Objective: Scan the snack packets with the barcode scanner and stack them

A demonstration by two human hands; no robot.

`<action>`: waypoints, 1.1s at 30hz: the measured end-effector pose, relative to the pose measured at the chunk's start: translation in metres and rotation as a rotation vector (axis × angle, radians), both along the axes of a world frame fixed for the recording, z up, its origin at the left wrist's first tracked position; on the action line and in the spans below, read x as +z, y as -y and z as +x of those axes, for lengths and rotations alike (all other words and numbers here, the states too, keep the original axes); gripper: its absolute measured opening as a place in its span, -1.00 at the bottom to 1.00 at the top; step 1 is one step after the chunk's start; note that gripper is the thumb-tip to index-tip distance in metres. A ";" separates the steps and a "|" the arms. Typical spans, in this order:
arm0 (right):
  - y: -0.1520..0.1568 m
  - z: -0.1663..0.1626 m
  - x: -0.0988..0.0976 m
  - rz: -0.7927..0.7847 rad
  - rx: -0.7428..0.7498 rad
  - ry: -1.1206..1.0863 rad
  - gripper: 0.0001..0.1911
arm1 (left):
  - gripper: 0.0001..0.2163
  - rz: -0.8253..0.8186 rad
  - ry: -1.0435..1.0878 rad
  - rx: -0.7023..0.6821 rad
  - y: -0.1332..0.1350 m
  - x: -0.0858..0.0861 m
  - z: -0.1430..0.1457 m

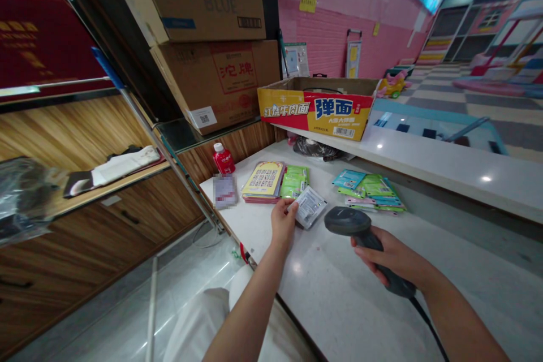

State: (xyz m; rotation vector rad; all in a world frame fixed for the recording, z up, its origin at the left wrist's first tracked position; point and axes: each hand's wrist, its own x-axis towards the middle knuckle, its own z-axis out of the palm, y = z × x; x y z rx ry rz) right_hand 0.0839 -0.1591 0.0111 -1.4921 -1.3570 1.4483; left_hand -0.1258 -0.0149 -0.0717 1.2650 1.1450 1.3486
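My left hand (284,222) pinches the left edge of a silvery-white packet (310,207) printed with small text, holding it just over the white counter (322,283). In my right hand (392,254) is a dark grey barcode scanner (348,220), gripped by its handle, its head pointing left toward the packet. Behind the packet lies a stack of green packets (294,181), beside a pile of booklets with a yellow printed cover (263,180). Farther right, green, blue and pink packets (373,191) lie in a loose heap.
A red bottle with a white cap (223,159) stands at the counter's left end. An open noodle carton (316,110) sits on the raised ledge (428,147). Brown cardboard boxes (216,82) are stacked at the back left. The scanner's black cable (428,325) trails toward me.
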 end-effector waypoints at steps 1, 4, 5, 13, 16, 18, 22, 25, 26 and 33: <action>0.000 0.000 -0.001 0.003 -0.010 -0.024 -0.70 | -0.76 -0.013 0.041 -0.017 0.000 0.000 0.001; -0.002 0.001 -0.005 0.004 -0.060 -0.141 -0.63 | -0.73 -0.038 0.119 -0.031 0.002 0.002 0.002; -0.002 0.001 -0.008 0.006 -0.078 -0.193 -0.62 | -0.72 -0.042 0.129 -0.029 0.002 0.002 0.002; -0.009 0.003 -0.045 0.021 -0.175 -0.594 -0.64 | -0.64 -0.040 0.180 0.012 0.010 0.013 -0.002; -0.012 0.003 -0.052 0.006 -0.188 -0.629 -0.67 | -0.60 -0.022 0.214 0.015 0.000 0.023 -0.003; -0.013 0.003 -0.054 0.005 -0.212 -0.638 -0.67 | -0.63 0.020 0.179 0.020 -0.016 0.032 -0.001; -0.015 0.003 -0.056 -0.002 -0.240 -0.672 -0.66 | -0.71 0.077 -0.051 0.102 -0.064 0.050 0.006; -0.016 0.003 -0.058 -0.011 -0.240 -0.686 -0.64 | -0.73 0.104 -0.301 0.192 -0.090 0.060 0.014; -0.017 0.003 -0.058 -0.012 -0.243 -0.688 -0.63 | -0.74 0.115 -0.390 0.211 -0.095 0.062 0.016; -0.017 0.001 -0.055 -0.001 -0.268 -0.691 -0.63 | -0.82 0.154 -1.092 0.198 -0.087 0.077 0.013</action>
